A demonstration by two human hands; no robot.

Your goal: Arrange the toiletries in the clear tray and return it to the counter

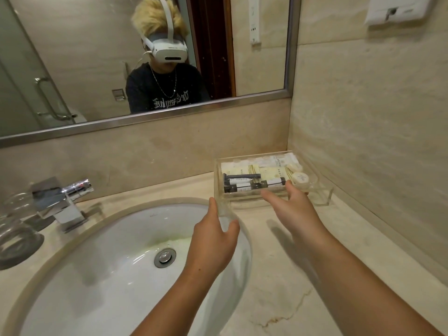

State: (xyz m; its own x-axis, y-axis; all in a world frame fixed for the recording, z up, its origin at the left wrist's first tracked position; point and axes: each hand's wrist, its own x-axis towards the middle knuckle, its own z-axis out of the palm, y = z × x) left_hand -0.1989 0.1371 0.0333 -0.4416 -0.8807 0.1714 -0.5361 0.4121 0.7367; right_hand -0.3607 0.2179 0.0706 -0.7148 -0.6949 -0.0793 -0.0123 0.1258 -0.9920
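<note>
**Inspector:** Location and hands?

**Assistant:** The clear tray point(232, 196) is centre-right of frame, at the counter point(278, 263) corner. Your left hand point(215, 234) pinches its near-left corner. Your right hand point(293, 207), set apart, lays straight fingers on the front wall.

**Inspector:** Handling? Orientation?

**Assistant:** Judged rigid, light, slick and chippable, so grip both short ends. The long axis runs left-right, and the toiletries point(254, 186) lie along it.

Cannot read the print on the cream sachets point(242, 170) and small dark-capped bottles point(252, 186) in the clear acrylic tray point(217, 175), nor tell whether that tray rests on the beige marble counter point(278, 275) or hangs just above it. Cannot see the bottles' right end behind the blurred right hand point(294, 209), nor whether its fingers curl round the tray's front wall. Loses the clear glass tumbler point(14, 221) to the left edge, the white wall dispenser point(397, 10) to the top edge, both forearms to the bottom.
</note>
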